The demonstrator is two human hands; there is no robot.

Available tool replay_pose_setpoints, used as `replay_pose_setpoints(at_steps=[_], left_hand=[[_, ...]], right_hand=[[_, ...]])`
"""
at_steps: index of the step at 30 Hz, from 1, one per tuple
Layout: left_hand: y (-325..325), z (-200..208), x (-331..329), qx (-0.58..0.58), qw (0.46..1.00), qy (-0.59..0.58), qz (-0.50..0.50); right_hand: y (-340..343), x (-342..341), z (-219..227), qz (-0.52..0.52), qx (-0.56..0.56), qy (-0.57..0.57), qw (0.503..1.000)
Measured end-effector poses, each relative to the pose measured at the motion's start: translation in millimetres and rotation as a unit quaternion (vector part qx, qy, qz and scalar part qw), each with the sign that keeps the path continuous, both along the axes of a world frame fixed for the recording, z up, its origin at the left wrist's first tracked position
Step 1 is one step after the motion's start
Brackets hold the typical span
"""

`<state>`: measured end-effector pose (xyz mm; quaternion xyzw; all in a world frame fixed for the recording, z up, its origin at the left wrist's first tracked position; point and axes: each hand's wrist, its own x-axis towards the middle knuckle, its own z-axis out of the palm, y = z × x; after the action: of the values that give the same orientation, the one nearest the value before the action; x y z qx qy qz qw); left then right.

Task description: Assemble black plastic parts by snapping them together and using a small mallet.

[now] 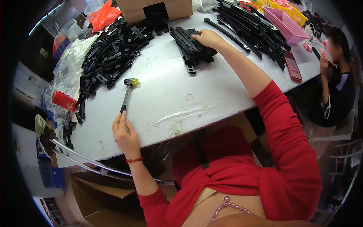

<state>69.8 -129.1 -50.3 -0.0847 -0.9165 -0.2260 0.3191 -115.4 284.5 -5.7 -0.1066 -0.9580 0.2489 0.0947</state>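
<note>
My left hand (pixel 126 137) is closed around the black grip end of a small mallet (pixel 128 92). Its metal shaft points away from me, and the yellow-and-black head rests on or just above the white tabletop (pixel 170 94). Across the table, my right hand (pixel 210 39) grips the right end of a stack of slotted black plastic strips (pixel 186 41). The thumb lies on top; the other fingers are partly hidden. Several strips lie crossed beneath that stack.
A heap of short black plastic pieces (pixel 113 51) covers the far left, beside a red bottle (pixel 64 100). Long black strips (pixel 249 30), a pink basket (pixel 284 24) and a red phone (pixel 292 66) lie right. A cardboard box (pixel 176 9) stands behind; another person (pixel 336 83) sits right.
</note>
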Motion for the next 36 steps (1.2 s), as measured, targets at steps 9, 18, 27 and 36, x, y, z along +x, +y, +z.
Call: replay_pose_setpoints(at_steps=[9,18,27,36], left_hand=[[1,1,-3,-0.02,1.0,0.001,0.0],[-9,-5,3,-0.03,0.999,-0.008,0.022],[0,1,-5,-0.042,0.999,-0.009,-0.002],[2,1,-6,-0.061,0.998,-0.027,0.004]], right_hand=[[32,18,8,0.032,-0.274,-0.023,0.961],[6,128,27,0.151,-0.285,0.087,0.943],[-58,235,-14,0.21,0.034,0.227,0.95],[-86,236,-50,0.193,0.111,0.304,0.926]])
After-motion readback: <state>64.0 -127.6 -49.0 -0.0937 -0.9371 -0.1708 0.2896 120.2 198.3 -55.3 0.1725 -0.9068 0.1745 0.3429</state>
